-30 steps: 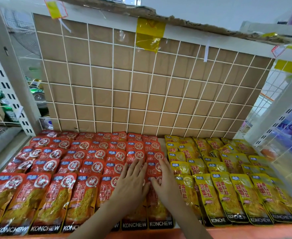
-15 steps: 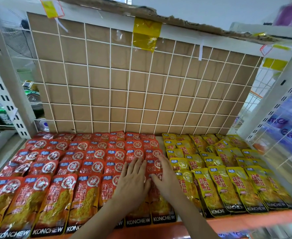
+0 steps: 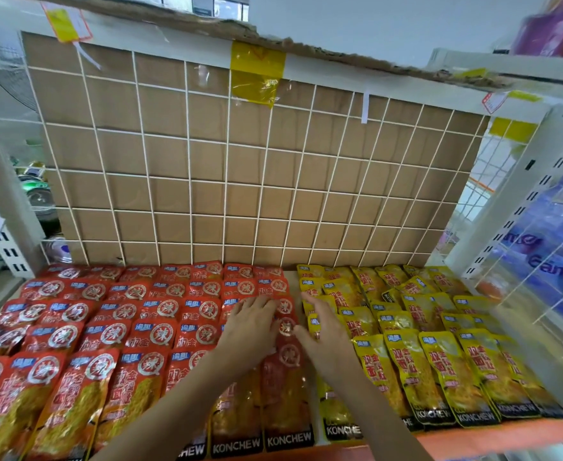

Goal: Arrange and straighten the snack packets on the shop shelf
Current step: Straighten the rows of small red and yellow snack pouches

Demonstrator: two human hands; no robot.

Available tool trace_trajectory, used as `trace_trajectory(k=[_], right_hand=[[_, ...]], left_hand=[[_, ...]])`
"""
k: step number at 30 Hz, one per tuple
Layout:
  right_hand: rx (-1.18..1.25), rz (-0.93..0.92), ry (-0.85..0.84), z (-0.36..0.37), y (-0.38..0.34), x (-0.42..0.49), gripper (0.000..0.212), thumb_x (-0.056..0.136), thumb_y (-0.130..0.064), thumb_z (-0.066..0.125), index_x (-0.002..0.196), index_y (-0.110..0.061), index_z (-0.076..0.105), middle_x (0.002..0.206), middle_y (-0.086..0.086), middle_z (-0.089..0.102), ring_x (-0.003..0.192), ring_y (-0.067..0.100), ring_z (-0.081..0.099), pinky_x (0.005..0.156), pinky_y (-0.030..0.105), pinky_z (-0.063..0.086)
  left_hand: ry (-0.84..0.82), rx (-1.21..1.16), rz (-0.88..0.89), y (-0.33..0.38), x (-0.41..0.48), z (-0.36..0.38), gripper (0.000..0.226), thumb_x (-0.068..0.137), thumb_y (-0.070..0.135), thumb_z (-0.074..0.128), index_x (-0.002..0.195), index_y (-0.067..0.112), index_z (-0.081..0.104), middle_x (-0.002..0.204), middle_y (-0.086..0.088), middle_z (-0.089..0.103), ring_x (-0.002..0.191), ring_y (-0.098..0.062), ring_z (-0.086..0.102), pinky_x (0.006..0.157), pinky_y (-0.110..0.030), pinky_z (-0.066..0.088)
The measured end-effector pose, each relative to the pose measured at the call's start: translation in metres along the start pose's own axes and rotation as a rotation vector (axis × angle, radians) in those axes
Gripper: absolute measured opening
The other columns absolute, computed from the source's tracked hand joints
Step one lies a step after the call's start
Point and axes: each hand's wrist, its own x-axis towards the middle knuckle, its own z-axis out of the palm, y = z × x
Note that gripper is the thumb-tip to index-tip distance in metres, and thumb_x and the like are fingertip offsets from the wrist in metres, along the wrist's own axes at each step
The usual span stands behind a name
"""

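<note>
Red snack packets (image 3: 113, 334) lie in overlapping rows on the left of the shelf, and yellow snack packets (image 3: 419, 331) fill the right. My left hand (image 3: 250, 327) lies flat with straight fingers on the rightmost red column. My right hand (image 3: 326, 331) rests with straight fingers along the seam where the red packets meet the yellow ones, its edge against the red column (image 3: 286, 387). Neither hand grips a packet. My forearms hide part of the front row.
A white wire grid backed by cardboard (image 3: 240, 181) closes the back of the shelf. White uprights (image 3: 506, 201) stand at both sides. The orange shelf lip (image 3: 493, 437) runs along the front. A wire side panel (image 3: 546, 267) with blue packs behind it is on the right.
Both hands have slid a little farther back along the rightmost red column. A narrow gap now shows between the red and yellow packets. The camera has tilted slightly.
</note>
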Motion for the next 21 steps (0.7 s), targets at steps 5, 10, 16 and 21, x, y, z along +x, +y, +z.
trace_trajectory(k=[5,10,16,21], right_hand=[[-0.118,-0.021,-0.186,-0.020,0.012,0.006,0.048,0.093,-0.029,0.051,0.138,-0.025,0.036,0.139,-0.010,0.041,0.127,0.006,0.037,0.095,0.014,0.027],[-0.228,-0.103,-0.336,-0.019,0.015,0.013,0.048,0.095,-0.031,0.047,0.141,-0.024,0.034,0.144,-0.007,0.036,0.131,0.008,0.033,0.109,0.024,0.023],[-0.243,-0.149,-0.370,-0.016,0.019,0.021,0.050,0.095,-0.030,0.048,0.141,-0.021,0.033,0.144,-0.005,0.038,0.130,0.009,0.035,0.106,0.018,0.025],[-0.200,-0.150,-0.351,-0.014,0.021,0.022,0.050,0.094,-0.029,0.049,0.141,-0.022,0.035,0.142,-0.007,0.040,0.127,0.007,0.038,0.104,0.017,0.028]], left_hand=[[0.069,-0.011,-0.089,-0.010,0.032,-0.003,0.034,0.097,0.027,0.039,0.130,0.021,0.048,0.135,0.002,0.046,0.127,-0.018,0.038,0.106,-0.034,0.025],[-0.011,-0.104,-0.160,-0.027,0.047,-0.016,0.021,0.093,0.027,0.051,0.111,0.027,0.063,0.119,0.008,0.057,0.114,-0.013,0.049,0.105,-0.035,0.031],[-0.095,-0.208,-0.119,-0.030,0.053,-0.024,0.020,0.090,0.015,0.057,0.106,0.017,0.067,0.110,0.001,0.062,0.092,-0.008,0.054,0.080,-0.017,0.042],[-0.140,-0.183,-0.115,-0.030,0.059,-0.027,0.018,0.091,0.012,0.053,0.104,0.013,0.066,0.111,-0.003,0.062,0.102,-0.015,0.056,0.085,-0.023,0.042]])
